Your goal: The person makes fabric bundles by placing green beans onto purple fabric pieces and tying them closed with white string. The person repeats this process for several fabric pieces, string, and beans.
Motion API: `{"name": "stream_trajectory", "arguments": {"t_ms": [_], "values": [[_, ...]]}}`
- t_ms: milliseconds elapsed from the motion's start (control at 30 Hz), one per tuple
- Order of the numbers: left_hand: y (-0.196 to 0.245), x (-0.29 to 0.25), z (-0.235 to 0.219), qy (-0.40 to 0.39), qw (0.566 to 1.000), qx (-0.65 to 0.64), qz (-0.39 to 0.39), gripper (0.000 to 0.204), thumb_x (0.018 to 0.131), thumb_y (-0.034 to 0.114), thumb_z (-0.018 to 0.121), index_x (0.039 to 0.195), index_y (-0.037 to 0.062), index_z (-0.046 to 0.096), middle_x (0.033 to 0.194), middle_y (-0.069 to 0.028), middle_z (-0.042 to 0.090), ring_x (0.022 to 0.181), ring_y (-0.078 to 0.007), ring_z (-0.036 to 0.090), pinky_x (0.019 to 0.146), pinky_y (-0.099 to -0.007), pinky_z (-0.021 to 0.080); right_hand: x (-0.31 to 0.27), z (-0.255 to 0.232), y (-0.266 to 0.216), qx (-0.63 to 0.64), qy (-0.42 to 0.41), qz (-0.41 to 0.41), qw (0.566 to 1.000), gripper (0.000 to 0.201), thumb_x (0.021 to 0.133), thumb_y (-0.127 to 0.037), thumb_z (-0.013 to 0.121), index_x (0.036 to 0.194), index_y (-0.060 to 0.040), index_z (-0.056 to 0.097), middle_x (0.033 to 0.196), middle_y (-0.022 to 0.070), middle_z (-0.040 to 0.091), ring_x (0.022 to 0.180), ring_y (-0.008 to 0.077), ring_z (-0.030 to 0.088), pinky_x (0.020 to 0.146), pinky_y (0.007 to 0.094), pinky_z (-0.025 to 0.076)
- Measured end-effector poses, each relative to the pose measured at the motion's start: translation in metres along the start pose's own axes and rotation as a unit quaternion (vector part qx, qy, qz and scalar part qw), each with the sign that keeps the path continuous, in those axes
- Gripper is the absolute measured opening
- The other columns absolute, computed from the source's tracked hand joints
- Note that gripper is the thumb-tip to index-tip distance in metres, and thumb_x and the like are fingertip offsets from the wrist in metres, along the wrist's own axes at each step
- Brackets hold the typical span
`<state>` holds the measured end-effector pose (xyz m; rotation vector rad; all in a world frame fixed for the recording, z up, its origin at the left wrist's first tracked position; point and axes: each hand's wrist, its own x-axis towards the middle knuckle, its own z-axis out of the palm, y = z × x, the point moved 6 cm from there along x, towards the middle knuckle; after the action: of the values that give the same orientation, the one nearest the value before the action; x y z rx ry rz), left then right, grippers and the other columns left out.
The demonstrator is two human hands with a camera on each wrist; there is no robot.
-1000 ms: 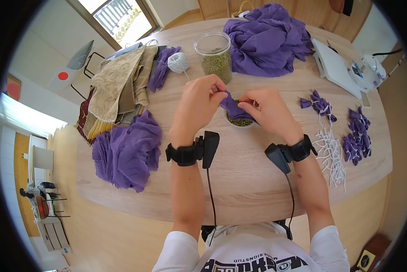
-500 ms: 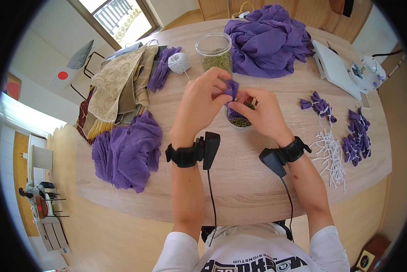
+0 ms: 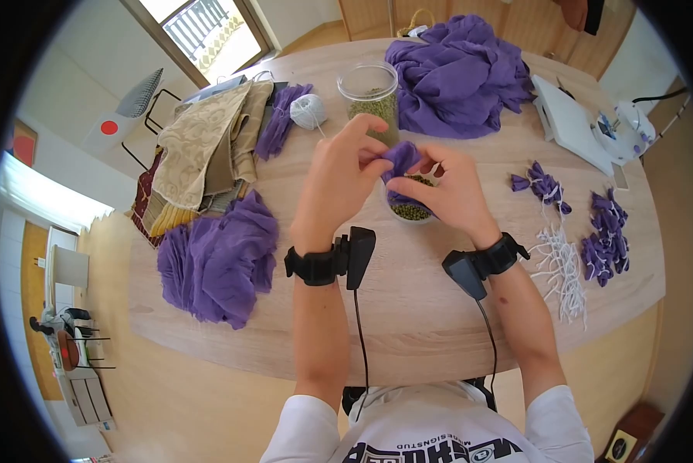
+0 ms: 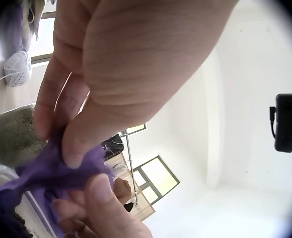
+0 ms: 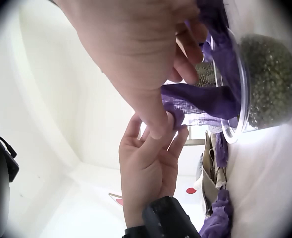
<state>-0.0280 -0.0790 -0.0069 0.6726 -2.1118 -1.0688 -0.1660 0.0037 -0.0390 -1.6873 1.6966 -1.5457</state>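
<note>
Counter, wood | left grip: pinching cloth, at its 2 o'clock | right grip: beside cloth, at its 10 o'clock; pinch unclear | bowl: cloth's 5 o'clock

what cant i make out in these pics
- Inside of the held purple cloth: head view, hidden by its folds and the left hand.
- Foot of the tall jar: head view, partly behind the left hand.
- Far side of the bowl: head view, covered by cloth and the right hand.
- Shirt print: head view, cut off by the bottom edge.
</note>
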Motion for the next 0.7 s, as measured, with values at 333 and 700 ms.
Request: {"name": "stream_trajectory", "arguments": {"t_ms": [333, 700], "values": [[0.004, -0.002, -0.015, 0.046, 0.999, 0.003, 0.02, 0.035, 0.08, -0.008, 0.068, 0.113, -0.0026, 0.057, 0.086, -0.0117, 0.073, 0.079, -0.0127, 0.068, 0.072, -0.0271, 0.056, 0.025, -0.001, 0.008, -0.022, -0.001, 0.022, 1.0, 0.018, 0.079, -0.013, 0.075, 0.085, 0.0026, 0.069, 0.075, 0.0144, 0.068, 0.068, 0.0183, 0.064, 0.066, 0.0309, 0.05], [0.018, -0.005, -0.007, 0.049, 0.998, 0.012, 0.044, 0.034, 0.081, -0.005, 0.07, 0.112, -0.002, 0.059, 0.089, -0.0127, 0.074, 0.08, -0.0171, 0.072, 0.074, -0.0286, 0.057, 0.023, -0.008, -0.011, -0.085, -0.014, -0.003, 0.996, 0.017, 0.078, -0.014, 0.074, 0.087, -0.0013, 0.069, 0.077, 0.0142, 0.067, 0.074, 0.0259, 0.064, 0.07, 0.0359, 0.05]]}}
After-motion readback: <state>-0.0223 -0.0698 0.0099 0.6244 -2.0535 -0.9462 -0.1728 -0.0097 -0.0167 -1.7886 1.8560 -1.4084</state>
